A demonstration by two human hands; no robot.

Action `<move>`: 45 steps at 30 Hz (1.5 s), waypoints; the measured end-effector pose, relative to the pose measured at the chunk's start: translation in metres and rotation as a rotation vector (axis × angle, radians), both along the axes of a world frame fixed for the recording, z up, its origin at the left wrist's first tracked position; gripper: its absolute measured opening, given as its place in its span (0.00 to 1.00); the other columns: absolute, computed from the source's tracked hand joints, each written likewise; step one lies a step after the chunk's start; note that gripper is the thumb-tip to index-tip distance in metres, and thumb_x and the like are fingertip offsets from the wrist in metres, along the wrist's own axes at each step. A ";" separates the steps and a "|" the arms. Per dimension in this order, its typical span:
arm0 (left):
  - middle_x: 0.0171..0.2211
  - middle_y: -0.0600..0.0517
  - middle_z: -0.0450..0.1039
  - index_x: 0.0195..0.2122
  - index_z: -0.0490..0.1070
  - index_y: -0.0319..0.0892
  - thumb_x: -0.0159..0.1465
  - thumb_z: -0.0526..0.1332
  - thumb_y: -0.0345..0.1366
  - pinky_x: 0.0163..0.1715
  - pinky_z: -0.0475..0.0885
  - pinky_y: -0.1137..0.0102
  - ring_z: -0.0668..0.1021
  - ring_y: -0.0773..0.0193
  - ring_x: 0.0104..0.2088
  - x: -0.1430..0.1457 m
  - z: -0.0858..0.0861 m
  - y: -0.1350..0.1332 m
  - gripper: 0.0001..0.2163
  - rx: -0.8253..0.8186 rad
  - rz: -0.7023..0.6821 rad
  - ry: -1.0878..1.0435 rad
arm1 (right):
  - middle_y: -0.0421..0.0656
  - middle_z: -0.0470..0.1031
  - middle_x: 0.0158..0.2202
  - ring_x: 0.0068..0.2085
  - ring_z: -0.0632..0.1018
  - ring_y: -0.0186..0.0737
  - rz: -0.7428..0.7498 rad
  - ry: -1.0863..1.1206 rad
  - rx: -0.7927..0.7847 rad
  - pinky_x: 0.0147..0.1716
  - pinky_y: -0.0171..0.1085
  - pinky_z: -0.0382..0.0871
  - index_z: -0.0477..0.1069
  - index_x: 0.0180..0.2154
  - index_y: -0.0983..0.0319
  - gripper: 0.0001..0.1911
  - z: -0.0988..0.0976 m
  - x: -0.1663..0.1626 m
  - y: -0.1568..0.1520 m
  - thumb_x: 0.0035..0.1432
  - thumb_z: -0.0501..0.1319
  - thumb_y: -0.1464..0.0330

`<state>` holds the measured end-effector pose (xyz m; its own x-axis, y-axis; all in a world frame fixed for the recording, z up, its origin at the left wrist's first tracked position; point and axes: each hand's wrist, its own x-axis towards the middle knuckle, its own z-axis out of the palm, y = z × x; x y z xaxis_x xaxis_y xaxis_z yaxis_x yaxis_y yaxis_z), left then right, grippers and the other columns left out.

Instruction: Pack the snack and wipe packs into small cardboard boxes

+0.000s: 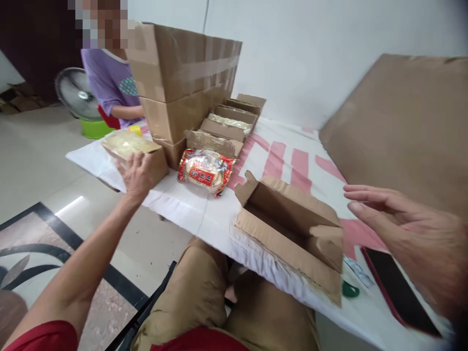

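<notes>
My left hand (pixel 137 175) reaches out to the far left of the table and rests on a small cardboard box (pixel 127 148) holding a pale clear-wrapped packet. My right hand (pixel 405 229) hovers flat and empty at the right, fingers apart, just right of an open empty cardboard box (pixel 292 224) near the table's front edge. A red and clear food packet (pixel 205 170) lies on the white and pink table cover (pixel 278 161) between the two boxes.
A row of small filled boxes (pixel 228 124) runs back beside tall stacked cartons (pixel 183 78). A dark phone (pixel 397 290) lies under my right hand. Flat cardboard (pixel 398 126) leans at the right. A person in a purple shirt (pixel 109 85) and a fan (pixel 75 92) are behind.
</notes>
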<state>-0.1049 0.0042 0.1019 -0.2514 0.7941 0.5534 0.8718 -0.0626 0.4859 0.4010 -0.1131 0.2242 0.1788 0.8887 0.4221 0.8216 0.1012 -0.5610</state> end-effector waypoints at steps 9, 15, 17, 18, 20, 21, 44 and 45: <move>0.72 0.45 0.61 0.61 0.71 0.49 0.65 0.64 0.38 0.72 0.45 0.35 0.56 0.34 0.74 0.052 -0.016 -0.053 0.23 0.121 -0.277 0.078 | 0.47 0.84 0.49 0.45 0.83 0.54 -0.220 0.163 -0.015 0.56 0.57 0.74 0.81 0.44 0.53 0.17 -0.043 0.046 -0.064 0.54 0.66 0.54; 0.71 0.40 0.64 0.67 0.67 0.50 0.63 0.68 0.47 0.70 0.61 0.44 0.65 0.41 0.72 0.141 -0.041 -0.083 0.30 -0.105 -0.771 -0.166 | 0.49 0.80 0.57 0.53 0.82 0.57 -0.036 0.250 -0.195 0.54 0.55 0.78 0.77 0.49 0.52 0.20 -0.096 0.064 -0.088 0.55 0.67 0.55; 0.73 0.37 0.59 0.70 0.62 0.47 0.60 0.71 0.51 0.71 0.59 0.45 0.62 0.41 0.74 0.158 -0.035 -0.077 0.39 -0.151 -0.873 -0.295 | 0.50 0.74 0.64 0.63 0.76 0.60 0.089 0.192 -0.230 0.57 0.56 0.76 0.72 0.58 0.51 0.29 -0.104 0.062 -0.091 0.56 0.67 0.55; 0.74 0.37 0.58 0.71 0.61 0.47 0.58 0.72 0.53 0.72 0.57 0.45 0.61 0.40 0.74 0.165 -0.030 -0.074 0.42 -0.160 -0.914 -0.365 | 0.50 0.71 0.67 0.66 0.73 0.60 0.140 0.159 -0.241 0.58 0.56 0.76 0.68 0.62 0.51 0.33 -0.106 0.060 -0.092 0.56 0.68 0.55; 0.73 0.37 0.60 0.70 0.65 0.47 0.56 0.74 0.55 0.73 0.56 0.46 0.61 0.40 0.74 0.179 -0.017 -0.070 0.42 -0.163 -0.968 -0.482 | 0.51 0.66 0.71 0.68 0.71 0.60 0.203 0.108 -0.257 0.60 0.57 0.75 0.63 0.67 0.50 0.38 -0.109 0.056 -0.092 0.57 0.68 0.55; 0.71 0.39 0.63 0.68 0.68 0.48 0.56 0.74 0.54 0.73 0.55 0.47 0.61 0.40 0.74 0.186 -0.010 -0.070 0.40 -0.163 -0.977 -0.518 | 0.51 0.65 0.71 0.68 0.71 0.60 0.222 0.092 -0.255 0.62 0.57 0.73 0.61 0.68 0.50 0.39 -0.111 0.054 -0.092 0.58 0.68 0.55; 0.65 0.40 0.68 0.67 0.64 0.46 0.61 0.71 0.47 0.61 0.72 0.52 0.75 0.48 0.62 0.250 -0.013 -0.068 0.34 -0.026 -0.652 -0.565 | 0.55 0.54 0.75 0.74 0.60 0.61 0.246 0.601 -0.024 0.69 0.63 0.60 0.45 0.75 0.53 0.53 -0.143 0.032 -0.061 0.60 0.65 0.41; 0.66 0.40 0.68 0.67 0.63 0.46 0.62 0.70 0.48 0.62 0.71 0.51 0.74 0.47 0.64 0.251 -0.015 -0.071 0.34 -0.041 -0.637 -0.598 | 0.55 0.53 0.76 0.74 0.60 0.61 0.250 0.624 -0.027 0.69 0.63 0.59 0.44 0.75 0.53 0.54 -0.144 0.032 -0.058 0.59 0.65 0.41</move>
